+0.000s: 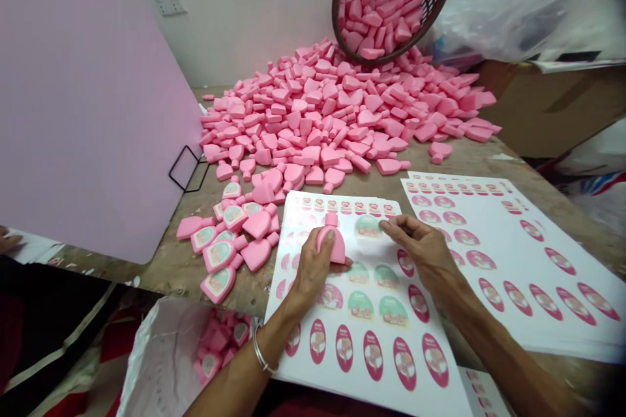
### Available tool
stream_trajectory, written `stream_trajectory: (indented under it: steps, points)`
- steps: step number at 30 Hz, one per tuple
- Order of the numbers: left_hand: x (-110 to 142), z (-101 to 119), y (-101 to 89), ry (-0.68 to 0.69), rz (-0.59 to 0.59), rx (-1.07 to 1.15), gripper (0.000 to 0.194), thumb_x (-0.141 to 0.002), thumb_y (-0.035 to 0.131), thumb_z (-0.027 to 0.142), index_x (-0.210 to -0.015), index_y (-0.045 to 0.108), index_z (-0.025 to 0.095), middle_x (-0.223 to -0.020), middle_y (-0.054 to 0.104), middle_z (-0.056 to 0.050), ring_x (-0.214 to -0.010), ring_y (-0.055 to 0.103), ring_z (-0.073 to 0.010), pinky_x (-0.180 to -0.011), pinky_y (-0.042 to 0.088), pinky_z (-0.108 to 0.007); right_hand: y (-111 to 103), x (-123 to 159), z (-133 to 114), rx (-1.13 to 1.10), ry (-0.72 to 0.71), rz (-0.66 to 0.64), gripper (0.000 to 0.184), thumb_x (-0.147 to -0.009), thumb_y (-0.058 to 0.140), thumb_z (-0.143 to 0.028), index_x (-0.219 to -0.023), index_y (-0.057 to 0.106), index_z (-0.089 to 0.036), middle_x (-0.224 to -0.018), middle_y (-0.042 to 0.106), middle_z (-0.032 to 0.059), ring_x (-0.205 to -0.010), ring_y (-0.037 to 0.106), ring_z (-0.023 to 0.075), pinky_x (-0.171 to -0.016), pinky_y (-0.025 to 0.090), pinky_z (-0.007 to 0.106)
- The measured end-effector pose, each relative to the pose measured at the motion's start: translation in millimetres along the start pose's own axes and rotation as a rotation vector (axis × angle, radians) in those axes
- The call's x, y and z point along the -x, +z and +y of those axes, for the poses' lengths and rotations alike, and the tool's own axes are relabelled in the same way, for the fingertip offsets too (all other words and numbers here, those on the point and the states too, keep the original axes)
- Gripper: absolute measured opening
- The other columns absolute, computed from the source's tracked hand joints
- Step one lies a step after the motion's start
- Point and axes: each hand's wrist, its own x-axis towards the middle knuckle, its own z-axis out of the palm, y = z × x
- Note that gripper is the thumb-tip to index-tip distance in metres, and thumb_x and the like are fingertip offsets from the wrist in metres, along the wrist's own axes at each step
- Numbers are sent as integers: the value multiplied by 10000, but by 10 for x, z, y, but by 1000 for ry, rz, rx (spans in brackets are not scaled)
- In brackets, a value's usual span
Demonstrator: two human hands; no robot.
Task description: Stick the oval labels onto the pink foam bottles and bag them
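Observation:
My left hand [313, 267] is closed around a small pink toy bottle [332, 249], neck pointing away and its plain face upward. Under both hands lies a white sticker sheet [362, 384] printed with green, pink and magenta labels. With thumb and fingertips my right hand [415, 241] pinches the edge of a green sticker [368, 227] near the sheet's top; whether it is fully off the sheet I cannot tell. To the left, several pink bottles with green labels [218, 254] lie among plain ones.
A heap of plain pink bottles [313, 117] covers the back, below a tipped brown basket [395, 55]. More sticker sheets [528, 241] lie right. A pink panel [88, 111] stands left, beside another person's hand [8, 241]. A white sack [156, 352] holding bottles hangs below the table edge.

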Motion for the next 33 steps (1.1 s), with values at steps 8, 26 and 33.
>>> stream_trajectory:
  steps: [8, 26, 33]
  points:
    - [214, 199, 71, -79, -100, 357, 535, -911, 409, 566, -1086, 634, 113, -950, 705, -127, -857, 686, -239, -768, 585, -392, 194, 309, -294, 57, -35, -188, 357, -768, 651, -526, -942, 754, -232, -1004, 732, 46, -949, 646, 266, -809, 513, 360]
    - [241, 265, 78, -33, -121, 375, 553, -939, 339, 560, -1114, 634, 126, -973, 701, -112, -857, 681, -209, -743, 595, -357, 311, 353, -401, 86, -76, -105, 304, -708, 690, -479, -843, 766, -218, -822, 753, 31, -759, 690, 224, -689, 562, 324]
    - [238, 273, 85, -38, -116, 371, 561, -941, 322, 563, -1129, 630, 134, -989, 698, -115, -861, 680, -211, -741, 593, -362, 321, 345, -412, 100, -106, -95, 292, -717, 683, -474, -825, 764, -215, -807, 752, 36, -753, 692, 227, -696, 568, 335]
